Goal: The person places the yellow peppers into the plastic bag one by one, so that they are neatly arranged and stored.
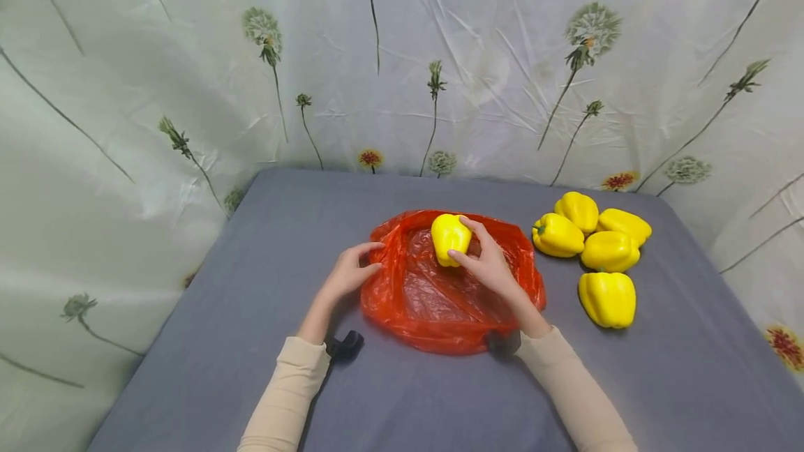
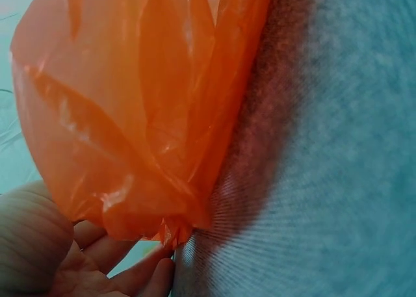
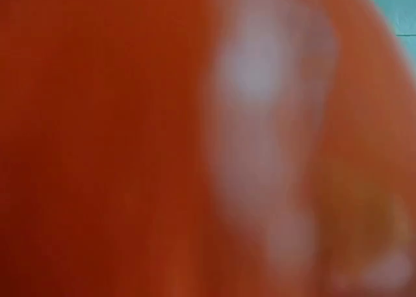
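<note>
A red plastic bag (image 1: 433, 291) lies spread with its mouth facing up, and its thin film shows orange in the left wrist view. Over the mouth my right hand (image 1: 493, 267) holds a yellow bell pepper (image 1: 449, 239) between thumb and fingers. My left hand (image 1: 348, 272) is at the bag's left edge, thumb and fingers apart, fingertips touching the film. Close up, the left fingers (image 2: 133, 268) lie beside and partly behind the bag (image 2: 130, 115). Blurred red film (image 3: 117, 141) fills most of the right wrist view and hides the right hand's grip.
On the right of the grey-covered table (image 1: 251, 298) several yellow bell peppers (image 1: 609, 251) lie grouped, with one pepper (image 1: 607, 300) nearer the front. A curtain (image 1: 490, 75) with dandelion prints hangs behind and at both sides. Each wrist bears a dark device (image 1: 347, 346).
</note>
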`<state>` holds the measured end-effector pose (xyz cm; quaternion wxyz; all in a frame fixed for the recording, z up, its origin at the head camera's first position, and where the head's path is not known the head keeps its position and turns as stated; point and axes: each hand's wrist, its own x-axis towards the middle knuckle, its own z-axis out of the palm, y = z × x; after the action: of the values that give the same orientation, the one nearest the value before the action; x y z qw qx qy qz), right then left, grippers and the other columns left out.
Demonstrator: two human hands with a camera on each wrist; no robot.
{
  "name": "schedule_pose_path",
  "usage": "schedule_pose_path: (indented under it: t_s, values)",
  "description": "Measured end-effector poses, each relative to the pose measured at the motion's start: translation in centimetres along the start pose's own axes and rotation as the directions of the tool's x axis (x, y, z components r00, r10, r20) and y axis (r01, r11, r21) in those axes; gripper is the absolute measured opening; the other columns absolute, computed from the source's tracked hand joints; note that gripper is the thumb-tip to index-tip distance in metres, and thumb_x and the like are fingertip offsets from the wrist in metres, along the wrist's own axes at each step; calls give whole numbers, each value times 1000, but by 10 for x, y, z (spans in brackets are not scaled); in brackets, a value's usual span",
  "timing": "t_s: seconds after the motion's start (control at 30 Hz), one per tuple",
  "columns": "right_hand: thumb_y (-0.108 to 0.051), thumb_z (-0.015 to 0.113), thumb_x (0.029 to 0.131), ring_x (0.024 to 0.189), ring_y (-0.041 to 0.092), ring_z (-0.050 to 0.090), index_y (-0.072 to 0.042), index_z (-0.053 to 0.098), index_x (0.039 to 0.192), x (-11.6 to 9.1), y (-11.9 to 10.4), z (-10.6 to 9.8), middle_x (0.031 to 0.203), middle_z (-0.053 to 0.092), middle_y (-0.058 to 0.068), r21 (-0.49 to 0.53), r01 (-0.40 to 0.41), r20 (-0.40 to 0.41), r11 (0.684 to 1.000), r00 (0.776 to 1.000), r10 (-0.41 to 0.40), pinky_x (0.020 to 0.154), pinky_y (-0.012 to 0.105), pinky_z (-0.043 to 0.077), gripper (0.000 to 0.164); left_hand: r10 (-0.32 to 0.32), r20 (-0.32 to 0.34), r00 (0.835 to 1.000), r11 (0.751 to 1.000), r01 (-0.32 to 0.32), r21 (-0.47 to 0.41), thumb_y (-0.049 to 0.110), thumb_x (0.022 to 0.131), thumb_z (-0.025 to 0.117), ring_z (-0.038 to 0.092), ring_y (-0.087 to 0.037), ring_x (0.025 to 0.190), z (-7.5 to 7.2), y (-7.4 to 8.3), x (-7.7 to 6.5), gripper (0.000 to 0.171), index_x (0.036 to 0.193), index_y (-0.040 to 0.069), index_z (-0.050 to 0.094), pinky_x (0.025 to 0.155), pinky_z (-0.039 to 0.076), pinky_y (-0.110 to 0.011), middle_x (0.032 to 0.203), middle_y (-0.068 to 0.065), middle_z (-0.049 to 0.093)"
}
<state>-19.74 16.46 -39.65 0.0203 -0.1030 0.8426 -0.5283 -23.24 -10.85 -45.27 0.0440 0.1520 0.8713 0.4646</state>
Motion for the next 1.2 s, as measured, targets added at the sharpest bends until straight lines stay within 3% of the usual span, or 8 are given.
schedule_pose_path:
  t_s: [0.2,0.4,0.73,1.2]
  values:
    - [-6,66,85,130,42,44,-12,23,146,14,22,8,152,24,17,95,55,68,994,996,-62,98,49,47,75,3,1,1000,1000,-3,2,11,87,62,53,-34,121,0,1,0,42,128,5,56,104,42,-49,130,-18,58]
    - [-4,70,81,125,41,49,-15,25,146,23,38,16,151,27,15,49,131,78,990,988,-134,95,48,49,80,8,-5,1000,1000,-8,14,11,86,62,53,-34,121,1,1,2,42,127,4,57,103,42,-49,129,-18,58]
    - [-13,74,78,125,35,52,-18,30,143,30,35,29,143,41,16,-46,104,27,994,994,-103,96,49,49,79,2,-9,1000,1000,-2,18,11,85,63,54,-35,120,1,2,1,42,126,3,57,103,42,-49,128,-19,59]
    - [-13,72,81,131,35,46,-15,25,147,35,33,44,146,36,20,-78,85,56,993,995,-81,100,45,47,81,-29,12,1000,1000,29,13,11,87,61,56,-34,116,1,-1,0,42,128,4,56,102,44,-49,128,-18,59]
